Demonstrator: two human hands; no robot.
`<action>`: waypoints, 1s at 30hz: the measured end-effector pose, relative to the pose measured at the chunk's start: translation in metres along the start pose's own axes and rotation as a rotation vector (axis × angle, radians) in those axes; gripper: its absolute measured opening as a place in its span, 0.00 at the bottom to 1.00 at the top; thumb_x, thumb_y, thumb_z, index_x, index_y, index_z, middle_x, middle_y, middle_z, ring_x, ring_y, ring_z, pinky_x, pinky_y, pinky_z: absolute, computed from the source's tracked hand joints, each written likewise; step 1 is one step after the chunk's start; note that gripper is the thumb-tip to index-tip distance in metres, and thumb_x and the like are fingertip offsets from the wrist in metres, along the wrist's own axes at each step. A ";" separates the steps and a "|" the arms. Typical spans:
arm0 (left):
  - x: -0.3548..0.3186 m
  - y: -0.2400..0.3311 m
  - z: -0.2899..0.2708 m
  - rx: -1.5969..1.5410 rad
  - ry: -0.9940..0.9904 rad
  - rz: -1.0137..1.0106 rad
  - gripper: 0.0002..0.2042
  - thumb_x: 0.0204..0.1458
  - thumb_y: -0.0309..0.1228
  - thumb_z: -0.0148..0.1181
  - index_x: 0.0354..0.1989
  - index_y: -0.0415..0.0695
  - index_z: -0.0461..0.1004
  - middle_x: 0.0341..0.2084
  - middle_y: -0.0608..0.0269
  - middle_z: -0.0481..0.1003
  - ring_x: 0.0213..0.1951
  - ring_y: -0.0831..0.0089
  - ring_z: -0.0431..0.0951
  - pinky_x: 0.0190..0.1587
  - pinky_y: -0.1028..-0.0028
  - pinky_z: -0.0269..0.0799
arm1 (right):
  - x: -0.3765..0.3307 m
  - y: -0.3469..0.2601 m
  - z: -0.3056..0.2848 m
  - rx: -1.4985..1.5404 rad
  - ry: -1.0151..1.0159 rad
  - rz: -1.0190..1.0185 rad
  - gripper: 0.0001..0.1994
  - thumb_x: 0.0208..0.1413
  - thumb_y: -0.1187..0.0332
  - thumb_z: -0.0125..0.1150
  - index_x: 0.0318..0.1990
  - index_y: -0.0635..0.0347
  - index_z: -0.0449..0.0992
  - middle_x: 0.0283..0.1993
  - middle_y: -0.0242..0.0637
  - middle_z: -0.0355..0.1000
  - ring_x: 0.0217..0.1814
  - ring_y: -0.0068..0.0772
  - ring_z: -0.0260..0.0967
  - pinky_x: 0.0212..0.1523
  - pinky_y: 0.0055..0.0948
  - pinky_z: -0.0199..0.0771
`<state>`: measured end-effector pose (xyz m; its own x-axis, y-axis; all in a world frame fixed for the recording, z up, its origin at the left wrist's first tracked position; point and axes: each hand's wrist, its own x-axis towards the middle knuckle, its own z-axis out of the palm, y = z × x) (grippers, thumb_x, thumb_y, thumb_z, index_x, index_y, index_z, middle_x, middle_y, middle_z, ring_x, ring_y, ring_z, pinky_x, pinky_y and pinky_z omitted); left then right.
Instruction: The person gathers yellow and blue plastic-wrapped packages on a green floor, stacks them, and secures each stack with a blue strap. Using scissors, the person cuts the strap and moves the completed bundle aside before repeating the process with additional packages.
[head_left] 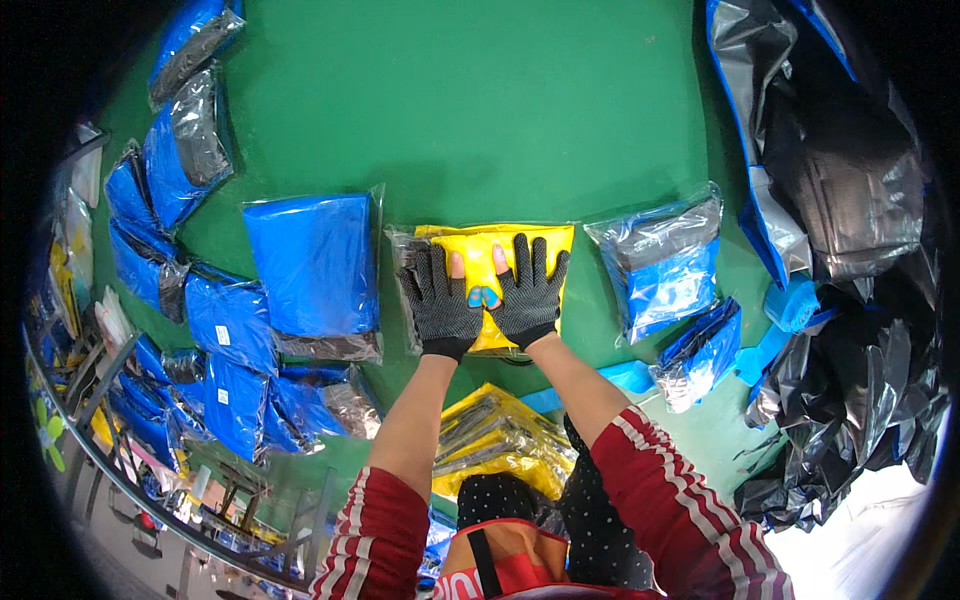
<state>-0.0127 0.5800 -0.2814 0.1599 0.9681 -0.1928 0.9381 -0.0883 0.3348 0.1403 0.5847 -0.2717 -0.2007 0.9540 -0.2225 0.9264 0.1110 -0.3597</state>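
A yellow folded package in clear plastic wrap (478, 258) lies flat on the green surface in front of me. My left hand (440, 305) rests palm down on its left part, fingers stretched out toward its far edge. On the right part lies my right hand (527, 303), also flat with the fingers spread. Both hands wear dark knitted gloves that leave some fingertips bare, and blue wraps cover both thumbs, which meet in the middle. The underside of the package is hidden.
Wrapped blue packages (312, 265) line the left side, with several more piled beyond them. Another blue package (662, 265) lies to the right. Black sheeting (840, 180) and a blue strap roll (790, 305) sit farther right. Yellow packages (500, 435) are near my body.
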 end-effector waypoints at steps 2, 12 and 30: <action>0.003 -0.001 0.002 -0.001 -0.056 -0.031 0.30 0.51 0.39 0.46 0.62 0.44 0.49 0.60 0.39 0.51 0.63 0.39 0.48 0.61 0.39 0.36 | 0.002 0.001 0.005 -0.010 0.009 -0.010 0.35 0.45 0.49 0.53 0.62 0.49 0.57 0.63 0.49 0.55 0.64 0.59 0.49 0.60 0.71 0.33; 0.002 -0.004 0.011 0.020 -0.122 -0.034 0.33 0.52 0.42 0.46 0.64 0.45 0.43 0.59 0.35 0.51 0.62 0.38 0.47 0.61 0.39 0.35 | 0.006 0.007 0.020 0.056 -0.066 0.018 0.36 0.44 0.50 0.55 0.62 0.49 0.56 0.64 0.46 0.54 0.66 0.52 0.49 0.59 0.71 0.34; 0.010 -0.008 0.000 -0.093 -0.087 -0.064 0.34 0.46 0.47 0.52 0.63 0.51 0.54 0.61 0.49 0.54 0.65 0.50 0.48 0.63 0.44 0.36 | 0.055 -0.019 0.016 0.324 -0.030 -0.171 0.35 0.44 0.58 0.57 0.62 0.49 0.55 0.59 0.46 0.61 0.64 0.50 0.54 0.64 0.58 0.40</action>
<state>-0.0185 0.5908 -0.2864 0.1304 0.9469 -0.2939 0.9155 -0.0012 0.4023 0.1063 0.6303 -0.2912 -0.3579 0.9201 -0.1592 0.7305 0.1697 -0.6615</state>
